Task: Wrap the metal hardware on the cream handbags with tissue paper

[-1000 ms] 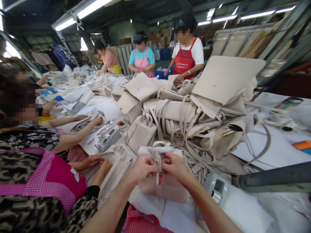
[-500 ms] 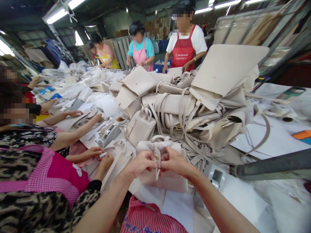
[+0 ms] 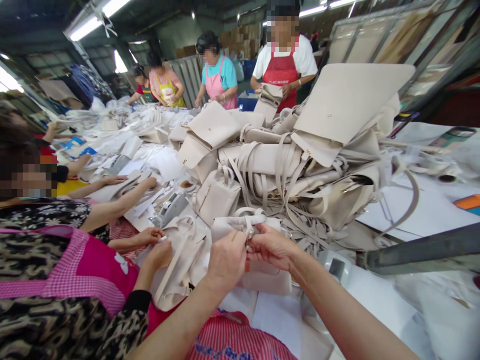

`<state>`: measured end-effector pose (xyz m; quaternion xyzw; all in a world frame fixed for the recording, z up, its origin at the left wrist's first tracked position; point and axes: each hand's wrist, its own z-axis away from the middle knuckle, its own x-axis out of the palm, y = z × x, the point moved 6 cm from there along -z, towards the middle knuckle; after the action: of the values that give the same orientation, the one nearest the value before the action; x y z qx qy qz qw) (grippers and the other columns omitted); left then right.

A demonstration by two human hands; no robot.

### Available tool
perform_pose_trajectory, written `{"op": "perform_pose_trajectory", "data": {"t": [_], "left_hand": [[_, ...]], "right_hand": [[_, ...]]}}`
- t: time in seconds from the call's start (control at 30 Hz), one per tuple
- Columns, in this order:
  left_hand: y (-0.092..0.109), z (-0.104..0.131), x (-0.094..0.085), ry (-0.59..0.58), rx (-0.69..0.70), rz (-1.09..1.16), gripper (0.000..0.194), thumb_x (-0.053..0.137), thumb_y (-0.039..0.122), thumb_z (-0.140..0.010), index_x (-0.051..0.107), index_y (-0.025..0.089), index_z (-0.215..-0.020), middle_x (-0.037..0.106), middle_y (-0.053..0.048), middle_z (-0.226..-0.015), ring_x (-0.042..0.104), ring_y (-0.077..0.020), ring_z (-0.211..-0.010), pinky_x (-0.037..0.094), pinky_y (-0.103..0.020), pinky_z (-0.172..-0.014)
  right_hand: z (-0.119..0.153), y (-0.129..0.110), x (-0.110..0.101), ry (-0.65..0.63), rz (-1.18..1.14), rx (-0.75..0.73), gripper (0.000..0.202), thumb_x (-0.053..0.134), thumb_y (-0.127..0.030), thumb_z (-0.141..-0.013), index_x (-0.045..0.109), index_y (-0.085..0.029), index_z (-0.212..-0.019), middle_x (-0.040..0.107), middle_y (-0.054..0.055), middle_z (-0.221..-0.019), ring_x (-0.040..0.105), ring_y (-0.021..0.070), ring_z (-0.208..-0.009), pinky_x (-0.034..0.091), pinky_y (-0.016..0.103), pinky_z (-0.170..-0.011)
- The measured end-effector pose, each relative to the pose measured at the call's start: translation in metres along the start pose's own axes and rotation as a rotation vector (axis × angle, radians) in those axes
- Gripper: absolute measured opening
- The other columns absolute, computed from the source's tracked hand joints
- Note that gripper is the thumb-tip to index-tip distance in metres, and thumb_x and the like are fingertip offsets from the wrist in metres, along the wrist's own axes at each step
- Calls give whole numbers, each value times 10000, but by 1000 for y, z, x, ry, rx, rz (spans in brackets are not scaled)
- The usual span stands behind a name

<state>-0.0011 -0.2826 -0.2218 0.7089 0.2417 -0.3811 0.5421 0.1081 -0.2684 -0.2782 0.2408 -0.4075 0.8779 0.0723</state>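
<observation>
A cream bag [image 3: 268, 280] lies in front of me, its handle toward the pile. Both hands meet over its front at a narrow strap [image 3: 248, 227] with a small metal fitting. My left hand [image 3: 228, 257] is closed, its back turned to the camera, fingertips at the strap's left side. From the right, my right hand [image 3: 273, 247] pinches the same strap near the fitting. A small reddish-orange piece shows just below the fingers. My left hand covers the left part of the bag's front.
A large pile of cream bags [image 3: 262, 160] rises beyond my hands. At my left, a co-worker's hands [image 3: 159, 250] work over another bag. Grey tape dispensers [image 3: 333, 265] stand to the right and left. A dark metal bar [image 3: 423, 250] crosses at right. More people stand across the table.
My left hand has turned over the strap, from a fingertip pinch to a closed hand with its back up. Across the table, the person in the red apron has lifted a bag.
</observation>
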Motion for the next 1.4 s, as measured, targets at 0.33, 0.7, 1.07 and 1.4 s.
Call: {"op": "perform_pose_trajectory", "data": {"t": [0.33, 0.7, 1.07, 1.4], "left_hand": [[-33, 1, 27, -136, -327, 880, 151, 672, 251, -689, 551, 178, -742, 531, 43, -643, 533, -124, -591, 454, -241, -562], [-36, 13, 41, -251, -604, 1352, 390, 809, 192, -572, 647, 135, -921, 706, -45, -820, 604, -127, -598, 494, -263, -573], [-43, 17, 48, -133, -570, 1226, 213, 735, 180, -599, 585, 147, -747, 588, 34, -622, 533, -91, -525, 408, -227, -538], [-44, 22, 48, -151, -716, 1454, 335, 834, 150, -559, 558, 161, -748, 648, 9, -667, 575, -90, -561, 493, -238, -606]], "right_hand": [[15, 5, 0, -106, -30, -283, 575, 834, -122, -568, 664, -233, -1106, 728, -28, -792, 678, 152, -712, 550, 284, -677], [11, 27, -10, -43, -62, -413, 475, 872, -274, -635, 717, -246, -1083, 778, 42, -971, 707, 186, -810, 560, 323, -736], [13, 43, -16, 105, -33, -501, 420, 880, -356, -634, 713, -230, -998, 734, 20, -781, 666, 183, -679, 552, 339, -682], [11, 42, -9, 271, -30, -564, 282, 820, -311, -630, 610, -241, -804, 636, -23, -700, 592, 160, -636, 489, 288, -620]]}}
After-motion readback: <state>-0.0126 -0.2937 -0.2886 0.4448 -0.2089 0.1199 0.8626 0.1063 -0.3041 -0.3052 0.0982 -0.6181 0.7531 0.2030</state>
